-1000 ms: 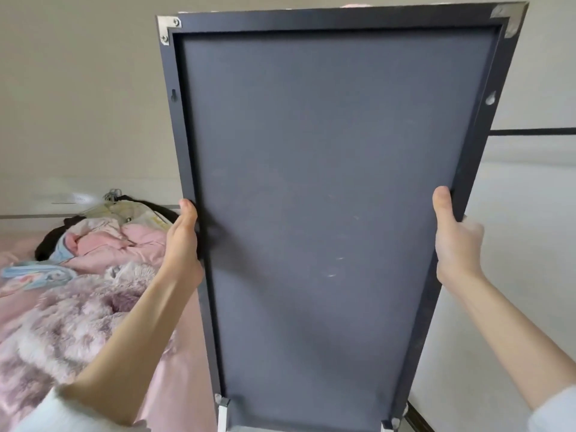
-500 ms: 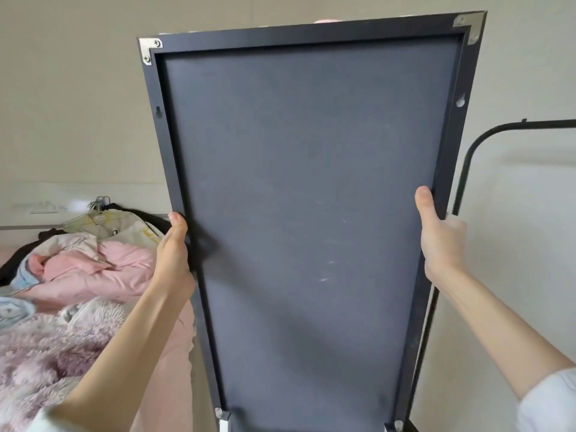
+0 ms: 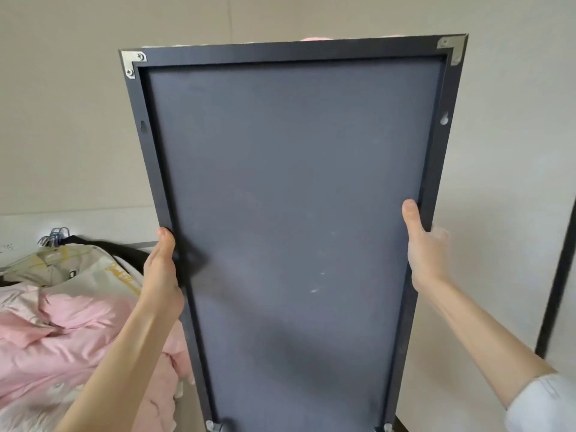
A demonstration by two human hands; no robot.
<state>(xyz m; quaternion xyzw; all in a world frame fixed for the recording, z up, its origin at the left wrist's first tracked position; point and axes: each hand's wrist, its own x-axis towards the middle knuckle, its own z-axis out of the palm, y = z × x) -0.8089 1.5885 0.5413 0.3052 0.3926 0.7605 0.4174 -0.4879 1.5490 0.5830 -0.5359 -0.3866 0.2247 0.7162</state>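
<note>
The dark framed panel (image 3: 293, 229) is being held upright in front of the pale wall (image 3: 62, 120), with its back being shown to the camera. Whether its lower edge is resting on anything cannot be told.

It is being gripped at about mid-height on its 2 long rails. The left hand (image 3: 162, 275) is being clamped on the left rail, thumb laid along the back, and the right hand (image 3: 424, 251) likewise on the right rail. The other fingers are being hidden by the frame's edges and are being judged to be wrapped round them.

The panel is being judged stiff and fairly heavy, and fragile if glass or a mirror is being carried on the hidden face. The smooth rails are being judged slippery, so a grip on both rails, never on the thin backing board, is being advised. The 2 keyhole slots (image 3: 143, 126) and the metal corner brackets (image 3: 133, 62) are being left untouched.

A heap of pink clothes (image 3: 62, 332) is lying at the left, and a black rack pole (image 3: 558, 275) is standing at the right.
</note>
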